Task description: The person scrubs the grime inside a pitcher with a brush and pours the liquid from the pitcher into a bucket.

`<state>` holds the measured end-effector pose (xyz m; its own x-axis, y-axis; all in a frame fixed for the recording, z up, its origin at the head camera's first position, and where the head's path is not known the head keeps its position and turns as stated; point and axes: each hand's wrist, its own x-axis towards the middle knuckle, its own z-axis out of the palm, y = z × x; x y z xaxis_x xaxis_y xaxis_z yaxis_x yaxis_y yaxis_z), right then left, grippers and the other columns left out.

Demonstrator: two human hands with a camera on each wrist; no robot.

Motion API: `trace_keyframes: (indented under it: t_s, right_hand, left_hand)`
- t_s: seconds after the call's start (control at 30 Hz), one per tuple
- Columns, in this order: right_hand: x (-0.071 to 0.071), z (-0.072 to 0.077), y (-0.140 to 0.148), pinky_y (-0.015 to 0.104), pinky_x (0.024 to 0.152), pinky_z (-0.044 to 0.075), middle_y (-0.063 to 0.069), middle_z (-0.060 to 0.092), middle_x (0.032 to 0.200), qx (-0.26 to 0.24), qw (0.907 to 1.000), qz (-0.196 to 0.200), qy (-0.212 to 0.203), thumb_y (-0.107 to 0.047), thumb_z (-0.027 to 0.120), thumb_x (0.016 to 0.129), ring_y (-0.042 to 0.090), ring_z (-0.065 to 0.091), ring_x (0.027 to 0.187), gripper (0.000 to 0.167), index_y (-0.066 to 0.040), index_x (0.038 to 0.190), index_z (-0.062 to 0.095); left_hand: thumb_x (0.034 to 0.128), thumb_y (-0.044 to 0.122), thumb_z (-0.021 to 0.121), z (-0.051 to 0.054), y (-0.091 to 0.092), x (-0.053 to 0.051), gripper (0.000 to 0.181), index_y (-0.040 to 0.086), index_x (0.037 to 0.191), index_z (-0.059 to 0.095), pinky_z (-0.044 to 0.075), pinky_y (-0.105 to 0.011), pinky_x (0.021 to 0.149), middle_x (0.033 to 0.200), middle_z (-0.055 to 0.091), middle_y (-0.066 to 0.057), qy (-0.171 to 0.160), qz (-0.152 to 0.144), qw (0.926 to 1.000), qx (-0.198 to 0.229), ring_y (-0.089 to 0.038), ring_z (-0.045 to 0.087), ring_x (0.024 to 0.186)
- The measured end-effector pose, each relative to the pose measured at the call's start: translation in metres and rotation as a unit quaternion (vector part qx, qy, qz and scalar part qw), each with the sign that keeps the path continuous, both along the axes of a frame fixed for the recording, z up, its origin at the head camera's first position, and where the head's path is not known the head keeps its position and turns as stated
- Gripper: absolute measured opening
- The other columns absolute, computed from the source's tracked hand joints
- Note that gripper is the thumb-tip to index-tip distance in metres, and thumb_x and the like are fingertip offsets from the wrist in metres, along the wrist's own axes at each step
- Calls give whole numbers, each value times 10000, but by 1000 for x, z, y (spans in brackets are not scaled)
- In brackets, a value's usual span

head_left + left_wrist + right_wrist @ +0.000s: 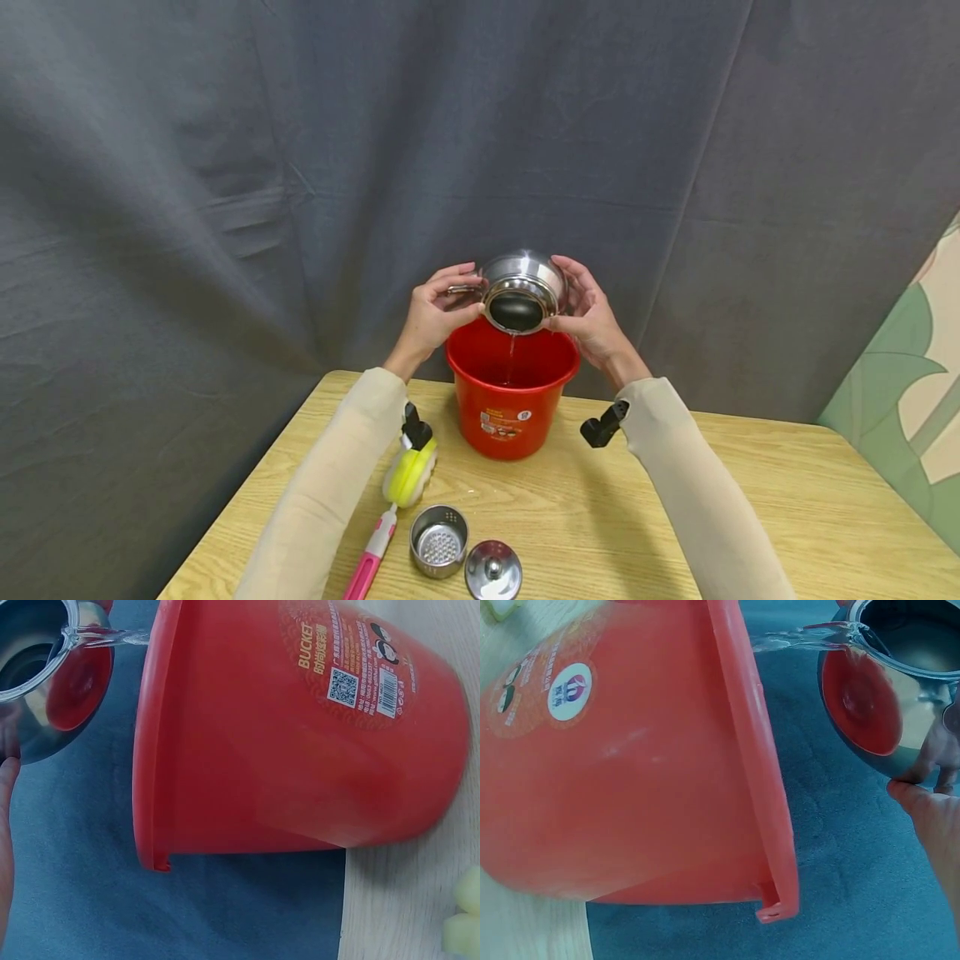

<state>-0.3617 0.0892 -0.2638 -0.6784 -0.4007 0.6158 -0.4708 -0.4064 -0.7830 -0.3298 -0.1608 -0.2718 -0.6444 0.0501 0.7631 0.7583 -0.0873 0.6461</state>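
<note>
Both hands hold a shiny steel teapot tilted above a red bucket, its round opening facing the head camera. My left hand grips its left side, by what looks like a handle loop. On the opposite side my right hand holds the body, fingers behind and thumb near the rim. A thin stream of water runs from the lower rim into the bucket. In the left wrist view the water leaves the teapot's mouth; the right wrist view shows the same teapot reflecting the bucket.
On the wooden table lie a pink-handled brush with a yellow-and-white sponge head, a perforated steel strainer cup and a round steel lid with a knob. A grey curtain hangs behind the bucket.
</note>
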Motion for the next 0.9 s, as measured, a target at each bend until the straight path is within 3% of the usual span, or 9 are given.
trace_keyframes:
  t_s: [0.3,0.57,0.9]
  right_hand:
    - [0,3,0,308,963,439,88,386,1454,-72,9997,169,136,294,596,643,261,393,1254,867,-173,1365,491]
    - [1,7,-1,295,943,443,80,359,1474,-222,9990,322,205,297,604,616,250,381,1269,888,-154,1371,485]
    - [2,11,-3,292,941,456,84,365,1457,-215,9983,450,317,330,558,627,243,379,1256,909,-139,1400,463]
  left_hand:
    - [763,-175,708,1,0,1,342,-184,1092,615,478,-420,916,1312,518,-243,31,-89,9999,123,-289,614,1087]
    - [739,-205,697,2,1,0,349,-192,1076,608,487,-397,898,1311,449,-356,359,-205,9989,226,-277,624,1071]
    - [721,-233,693,4,0,2,354,-207,1060,596,467,-462,909,1311,455,-348,461,-270,9980,347,-277,620,1077]
